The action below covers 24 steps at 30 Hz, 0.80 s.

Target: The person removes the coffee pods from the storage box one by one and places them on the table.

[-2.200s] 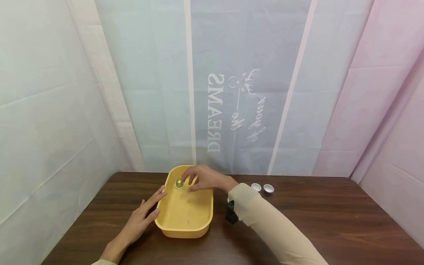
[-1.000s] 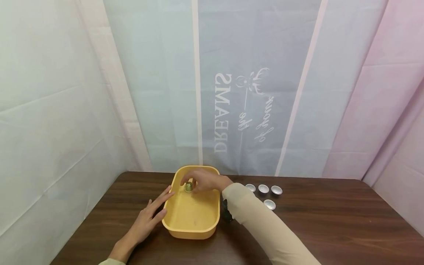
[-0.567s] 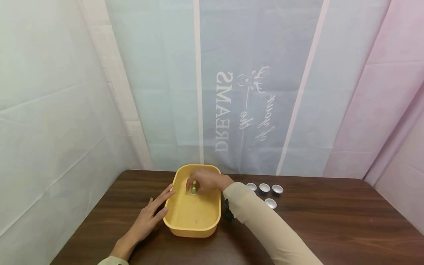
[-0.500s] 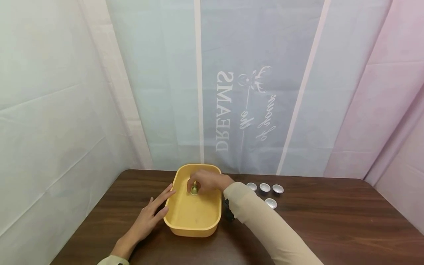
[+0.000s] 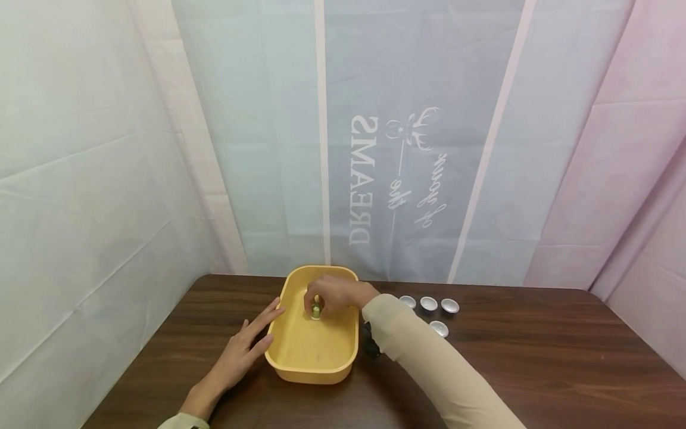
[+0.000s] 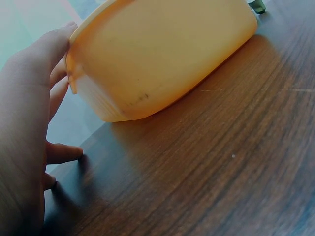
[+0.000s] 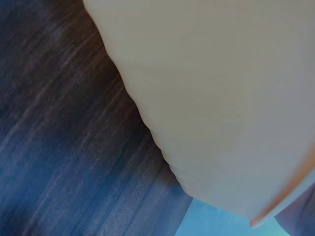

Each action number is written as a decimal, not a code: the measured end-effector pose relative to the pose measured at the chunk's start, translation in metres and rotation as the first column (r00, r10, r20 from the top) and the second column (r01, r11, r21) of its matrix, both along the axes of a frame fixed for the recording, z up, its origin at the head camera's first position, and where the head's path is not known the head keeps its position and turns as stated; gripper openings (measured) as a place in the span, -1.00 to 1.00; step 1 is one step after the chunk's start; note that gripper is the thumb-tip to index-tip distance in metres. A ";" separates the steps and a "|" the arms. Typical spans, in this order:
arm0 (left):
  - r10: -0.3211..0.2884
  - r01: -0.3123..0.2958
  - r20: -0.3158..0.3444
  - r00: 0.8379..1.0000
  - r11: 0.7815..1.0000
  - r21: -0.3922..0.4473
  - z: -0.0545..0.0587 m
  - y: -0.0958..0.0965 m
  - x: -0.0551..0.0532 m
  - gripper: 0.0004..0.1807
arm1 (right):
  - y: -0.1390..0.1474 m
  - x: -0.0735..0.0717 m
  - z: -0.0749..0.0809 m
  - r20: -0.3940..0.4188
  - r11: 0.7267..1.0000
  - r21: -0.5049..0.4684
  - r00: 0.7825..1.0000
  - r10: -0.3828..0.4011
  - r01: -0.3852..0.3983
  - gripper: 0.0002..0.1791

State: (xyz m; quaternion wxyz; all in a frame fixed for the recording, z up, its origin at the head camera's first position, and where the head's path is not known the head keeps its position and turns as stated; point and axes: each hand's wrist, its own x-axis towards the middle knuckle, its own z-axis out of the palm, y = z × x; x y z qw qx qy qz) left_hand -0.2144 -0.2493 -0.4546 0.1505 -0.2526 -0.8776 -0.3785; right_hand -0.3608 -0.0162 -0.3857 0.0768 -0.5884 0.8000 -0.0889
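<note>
A yellow plastic tub [image 5: 313, 351] stands on the dark wooden table. Inside it, toward the back, is a small green coffee capsule [image 5: 315, 311], its pale rim downward. My right hand [image 5: 334, 293] reaches over the tub's right side and pinches this capsule between thumb and fingers. Fairly straight, the fingers of my left hand [image 5: 236, 354] lie at the tub's left rim; the left wrist view shows the left hand [image 6: 29, 98] against the outside wall [image 6: 162, 54]. The right wrist view is mostly filled by the tub wall [image 7: 206, 98], with little of the right hand showing.
Right of the tub, several capsules with silver lids up, one a lidded capsule [image 5: 449, 306], stand on the table [image 5: 536, 357]. A dark object [image 5: 370, 342] is partly hidden by the right sleeve. Hanging cloth [image 5: 268, 149] encloses the back and sides.
My right hand has closed around the green capsule and drawn it slightly right and toward me inside the tub. The left hand stays at the rim. More silver-lidded capsules show beside the right sleeve.
</note>
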 end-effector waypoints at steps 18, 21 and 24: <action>0.015 -0.015 0.010 1.000 1.000 0.014 0.003 0.001 0.000 -0.46 | 0.020 0.008 0.024 0.024 0.995 -0.091 0.999 -0.026 0.028 -0.74; 0.015 -0.015 0.017 1.000 1.000 0.015 0.002 0.000 0.000 -0.45 | 0.025 0.011 0.029 0.024 0.993 -0.117 1.000 -0.005 0.008 -0.67; 0.006 -0.007 0.016 1.000 1.000 0.016 0.001 0.000 0.001 -0.46 | 0.029 0.013 0.033 0.045 0.990 -0.137 0.999 0.018 -0.012 -0.61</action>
